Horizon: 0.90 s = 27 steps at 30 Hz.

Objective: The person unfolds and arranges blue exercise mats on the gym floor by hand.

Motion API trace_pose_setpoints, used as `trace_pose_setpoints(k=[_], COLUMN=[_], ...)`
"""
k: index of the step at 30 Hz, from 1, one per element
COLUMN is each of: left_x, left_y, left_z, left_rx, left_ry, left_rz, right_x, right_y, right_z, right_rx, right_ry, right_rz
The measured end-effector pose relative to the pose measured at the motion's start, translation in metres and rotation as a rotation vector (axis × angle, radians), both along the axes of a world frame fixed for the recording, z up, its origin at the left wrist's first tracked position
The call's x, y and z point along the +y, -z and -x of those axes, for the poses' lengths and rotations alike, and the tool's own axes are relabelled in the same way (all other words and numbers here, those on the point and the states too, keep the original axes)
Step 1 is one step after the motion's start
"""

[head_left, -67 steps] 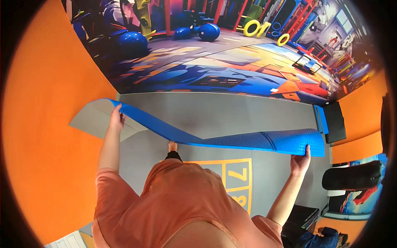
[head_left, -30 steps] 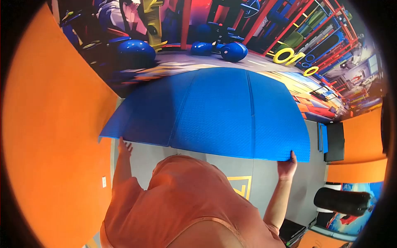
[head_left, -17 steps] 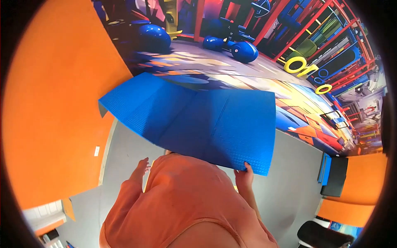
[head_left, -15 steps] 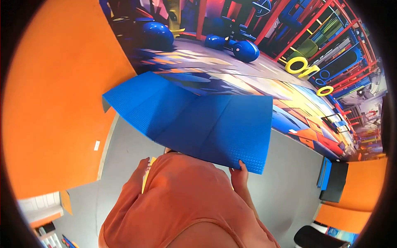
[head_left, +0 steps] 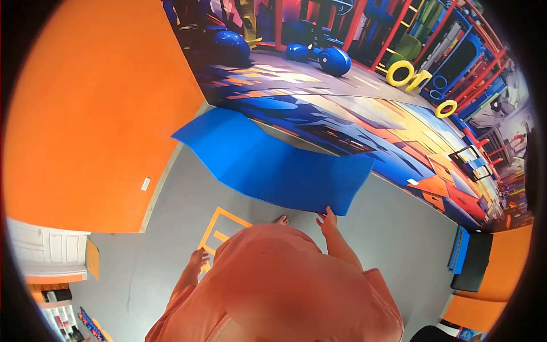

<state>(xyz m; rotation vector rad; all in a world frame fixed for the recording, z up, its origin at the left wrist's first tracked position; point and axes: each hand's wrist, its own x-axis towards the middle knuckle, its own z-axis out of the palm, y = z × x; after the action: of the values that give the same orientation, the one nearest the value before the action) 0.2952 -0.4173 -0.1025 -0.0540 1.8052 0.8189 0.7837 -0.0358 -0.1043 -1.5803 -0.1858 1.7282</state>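
A blue folding exercise mat (head_left: 273, 165) lies spread ahead of me by the wall, its creased panels still slightly raised. My right hand (head_left: 327, 221) is at the mat's near right edge, fingers stretched out and apart, the tips at the edge or overlapping it. Low on the left, my left hand (head_left: 198, 259) hangs open beside my body, holding nothing, above yellow-orange floor markings (head_left: 215, 219). One bare foot (head_left: 282, 220) shows just past my orange shirt (head_left: 273, 256).
An orange wall (head_left: 102, 125) with a socket (head_left: 146, 184) rises on the left. A printed mural (head_left: 353, 122) covers the wall ahead. At the right, blue and black folded panels (head_left: 472, 259) lean by an orange surface. A white door (head_left: 45, 248) and shelves (head_left: 61, 322) stand at lower left.
The mat has dropped lower and farther from me, flattening out toward the floor. My right hand's grip on its edge has loosened. The floor markings and my foot have come into view.
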Motion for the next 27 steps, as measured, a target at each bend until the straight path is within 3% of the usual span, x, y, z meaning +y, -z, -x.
trace_pose_setpoints(k=[1, 3, 5, 7, 8, 9, 10, 12, 13, 14, 17, 20, 22, 24, 26, 27], left_x=[-0.024, -0.044, -0.058, -0.082, -0.107, -0.135, -0.173, -0.251, -0.292, -0.323, -0.372, -0.376, -0.353, -0.32, -0.275, -0.252], left_y=[0.018, 0.025, -0.01, -0.035, -0.041, -0.044, -0.047, -0.042, -0.039, -0.032, -0.027, -0.029, -0.039, -0.034, -0.028, -0.022], left_z=[0.002, -0.011, -0.037, -0.059, -0.076, -0.092, -0.109, -0.14, -0.156, -0.167, -0.161, -0.167, -0.179, -0.193, -0.211, -0.221], left_rx=[-0.06, -0.126, 0.043, 0.146, 0.275, 0.4, 0.382, 0.34, 0.336, 0.417, 0.406, 0.37, 0.339, 0.305, 0.272, 0.255], left_ry=[0.004, 0.002, 0.229, 0.325, 0.292, 0.252, 0.25, -0.08, -0.064, 0.167, 0.207, 0.258, 0.302, 0.35, 0.403, 0.43], left_rz=[0.047, 0.079, 0.191, 0.043, -0.16, -0.353, -0.319, -0.273, -0.311, -0.158, -0.117, -0.078, -0.056, -0.046, -0.04, -0.038], right_x=[-0.004, -0.008, -0.01, -0.014, -0.017, -0.022, -0.049, -0.1, -0.118, -0.139, -0.197, -0.244, -0.26, -0.262, -0.261, -0.26], right_y=[0.011, 0.03, 0.04, 0.053, 0.062, 0.073, 0.083, 0.094, 0.097, 0.099, 0.105, 0.112, 0.123, 0.124, 0.147, 0.11], right_z=[-0.005, -0.017, -0.029, -0.039, -0.047, -0.052, -0.066, -0.094, -0.103, -0.111, -0.133, -0.171, -0.203, -0.236, -0.273, -0.276], right_rx=[-0.237, -0.272, -0.306, -0.187, -0.193, -0.122, -0.065, -0.013, 0.072, 0.07, -0.072, -0.042, -0.226, -0.366, -0.435, -0.461], right_ry=[-0.141, -0.133, -0.131, 0.049, 0.046, 0.272, 0.5, 0.476, 0.468, 0.475, 0.542, 0.428, 0.061, -0.228, -0.533, -0.56], right_rz=[-0.013, -0.035, -0.054, 0.029, 0.032, 0.131, 0.246, 0.2, 0.123, 0.138, 0.255, 0.374, 0.45, 0.372, 0.009, -0.1])
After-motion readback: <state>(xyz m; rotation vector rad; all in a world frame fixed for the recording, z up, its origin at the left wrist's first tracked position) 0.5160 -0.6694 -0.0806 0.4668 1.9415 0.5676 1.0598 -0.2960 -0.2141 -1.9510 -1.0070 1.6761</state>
